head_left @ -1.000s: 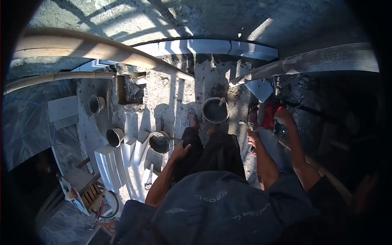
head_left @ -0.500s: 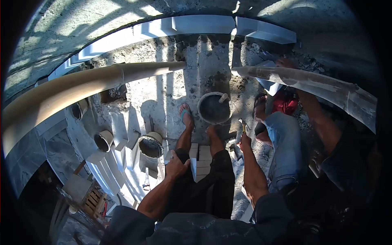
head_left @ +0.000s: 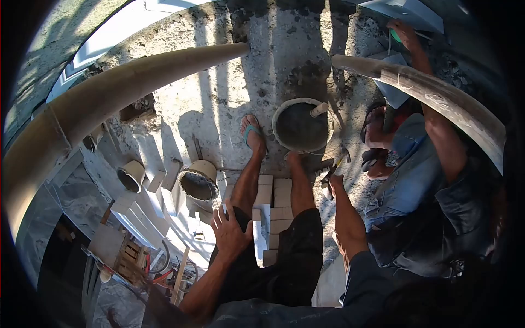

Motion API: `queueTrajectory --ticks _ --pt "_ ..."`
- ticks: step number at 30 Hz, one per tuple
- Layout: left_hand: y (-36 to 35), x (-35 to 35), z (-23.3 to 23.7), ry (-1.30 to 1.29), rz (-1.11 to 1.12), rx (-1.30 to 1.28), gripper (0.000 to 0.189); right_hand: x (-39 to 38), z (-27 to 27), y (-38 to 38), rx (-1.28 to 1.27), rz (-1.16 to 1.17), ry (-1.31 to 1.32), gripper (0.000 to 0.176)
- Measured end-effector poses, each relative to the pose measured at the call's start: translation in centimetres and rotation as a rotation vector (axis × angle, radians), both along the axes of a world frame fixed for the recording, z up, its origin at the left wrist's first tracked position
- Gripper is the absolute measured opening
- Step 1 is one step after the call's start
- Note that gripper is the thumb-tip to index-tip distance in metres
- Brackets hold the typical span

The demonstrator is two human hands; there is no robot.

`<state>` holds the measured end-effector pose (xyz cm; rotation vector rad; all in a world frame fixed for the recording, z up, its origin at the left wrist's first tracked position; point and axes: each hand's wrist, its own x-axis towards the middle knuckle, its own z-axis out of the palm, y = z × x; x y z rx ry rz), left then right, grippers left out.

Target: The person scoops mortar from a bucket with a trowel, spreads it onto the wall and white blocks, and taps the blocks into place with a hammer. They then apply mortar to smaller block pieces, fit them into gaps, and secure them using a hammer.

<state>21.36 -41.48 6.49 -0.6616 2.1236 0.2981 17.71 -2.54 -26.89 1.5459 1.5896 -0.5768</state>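
My left hand rests on my left thigh, its fingers spread and nothing in it. My right hand is closed around the handle of a hammer, low over the rough ground to the right of my right shin. Between my feet and a little ahead stands a large bucket of grey mix, with a short handle sticking out at its rim. Pale blocks lie below and between my legs.
A co-worker in jeans crouches at the right, one hand raised near the tiles. Two bamboo poles cross the view. A bucket, a tipped bucket and long white pieces are at the left.
The view has shifted and come closer to the ground. My left hand's fingers have spread on the thigh. The co-worker's hand has moved up and away from the tile piece near the pole.
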Motion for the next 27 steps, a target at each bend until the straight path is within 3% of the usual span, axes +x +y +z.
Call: queueTrajectory --ticks 2,3,4,5,7,10,11,12,13,15,17,19,22,24,27 --pt "0.8 -0.4 -2.7 0.108 -0.089 0.036 0.091 1.2 -1.5 1.6 -0.025 0.555 0.017 0.063" --pt "1.2 -1.4 -4.3 0.229 -0.175 0.059 0.089 -2.6 2.6 -2.1 0.104 0.7 0.194 0.057" --pt "2.3 -2.9 -5.7 0.301 -0.06 0.156 0.083 -3.7 2.0 -1.9 0.088 0.762 0.419 0.053" --pt "3.8 -3.3 -8.2 0.34 0.16 0.295 0.079 -6.6 3.9 -3.7 0.083 0.823 0.597 0.053" --pt "7.9 -3.9 -14.2 0.257 0.739 0.531 0.07 -12.5 6.3 -7.2 -0.04 0.684 0.876 0.053" --pt "14.9 -1.7 -25.7 -0.025 1.811 0.777 0.063 -20.8 10.0 -12.6 -0.272 0.814 0.986 0.045" --pt "13.5 -2.4 -29.9 0.198 1.775 0.63 0.059 -22.6 10.3 -14.5 -0.231 0.892 0.944 0.04" --pt "10.0 -3.9 -34.6 0.421 1.424 0.371 0.057 -23.7 8.9 -15.3 -0.25 1.078 1.008 0.039" --pt "6.1 -5.0 -39.4 0.506 1.082 0.081 0.058 -24.7 7.6 -15.8 -0.269 1.267 1.067 0.037" --pt "1.5 -6.1 -44.1 0.555 0.862 -0.071 0.068 -25.6 6.0 -17.2 -0.293 1.411 1.001 0.036" --pt "1.9 -5.6 -44.5 0.599 0.877 -0.066 0.068 -25.8 4.9 -18.0 -0.311 1.54 0.923 0.035" --pt "2.1 -5.7 -44.5 0.654 0.881 -0.065 0.068 -26.1 4.2 -18.9 -0.409 1.63 0.453 0.034" --pt "1.5 -6.0 -43.5 0.63 0.877 -0.097 0.066 -25.5 4.1 -19.9 -0.337 1.675 0.423 0.032" --pt "0.8 -6.3 -42.5 0.463 0.795 -0.021 0.064 -25.6 4.1 -20.5 -0.32 1.756 0.423 0.032" --pt "1.2 -7.2 -40.8 0.573 0.857 -0.007 0.06 -26.1 4.8 -21.7 -0.333 1.88 0.358 0.034"
